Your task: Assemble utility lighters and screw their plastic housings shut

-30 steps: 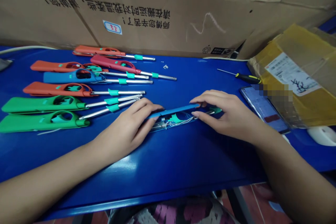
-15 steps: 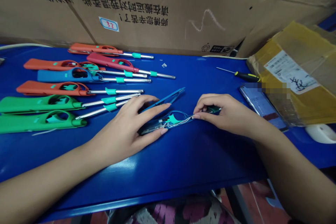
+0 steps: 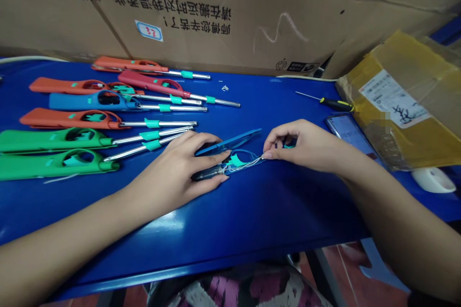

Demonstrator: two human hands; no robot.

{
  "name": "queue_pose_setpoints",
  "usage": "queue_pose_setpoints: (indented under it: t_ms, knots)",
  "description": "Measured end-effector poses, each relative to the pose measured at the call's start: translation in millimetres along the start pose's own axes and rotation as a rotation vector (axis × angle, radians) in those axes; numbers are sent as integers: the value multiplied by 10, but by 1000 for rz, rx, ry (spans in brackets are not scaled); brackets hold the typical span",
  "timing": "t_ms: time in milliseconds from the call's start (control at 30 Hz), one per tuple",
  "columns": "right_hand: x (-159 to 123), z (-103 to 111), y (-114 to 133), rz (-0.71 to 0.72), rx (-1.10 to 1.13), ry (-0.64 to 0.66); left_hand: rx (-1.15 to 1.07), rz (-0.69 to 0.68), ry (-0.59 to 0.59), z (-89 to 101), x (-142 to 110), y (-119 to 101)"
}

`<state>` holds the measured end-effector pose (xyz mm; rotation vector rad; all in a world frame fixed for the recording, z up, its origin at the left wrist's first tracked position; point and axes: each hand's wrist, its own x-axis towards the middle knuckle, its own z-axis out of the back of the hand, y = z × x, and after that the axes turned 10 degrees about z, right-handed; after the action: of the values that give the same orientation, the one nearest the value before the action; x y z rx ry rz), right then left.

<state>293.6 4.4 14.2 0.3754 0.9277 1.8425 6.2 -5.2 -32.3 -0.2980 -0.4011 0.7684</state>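
Observation:
A blue gas lighter (image 3: 248, 167) lies with its casing split. White wires (image 3: 240, 169), a turquoise trigger and a dark, see-through fuel tank (image 3: 208, 173) show inside its lower half. The upper blue casing half (image 3: 239, 139) is tilted above it. My left hand (image 3: 187, 160) is closed around the lighter's rear, its fingers on the casing half and its thumb along the tank. At the front end, my right hand (image 3: 291, 146) pinches the wires between thumb and finger. A bit of turquoise shows behind the right fingers; what it belongs to is mostly hidden.
Several long-nosed lighters, including an orange one (image 3: 72, 118) and a green one (image 3: 54, 165), lie at the left. Small screws (image 3: 225, 88) sit behind. Rightward are a screwdriver (image 3: 336, 104), a phone (image 3: 351, 133), a taped box (image 3: 392, 105) and a white mouse (image 3: 433, 180). A large carton (image 3: 216, 19) stands behind.
The upper casing half has tipped lower and shifted slightly right, under my left fingers. My right hand has moved slightly left and up, still pinching at the lighter's front end.

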Motion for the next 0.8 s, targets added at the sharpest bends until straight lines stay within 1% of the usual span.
queue_pose_setpoints:
  t_ms: [167, 333, 500, 700, 800]
  knots:
    - [65, 46, -4, -16, -9, 53, 9, -15, 6, 9, 8, 29]
    - [138, 90, 23, 53, -71, 206, 22, -29, -7, 1, 2, 38]
    - [183, 111, 44, 48, -73, 234, 13, -38, -6, 6, 4, 49]
    - [252, 154, 88, 13, -137, 340, 21, -64, -7, 27, 15, 60]
    - [249, 136, 115, -9, -173, 330, 33, -63, -8, 28, 19, 64]
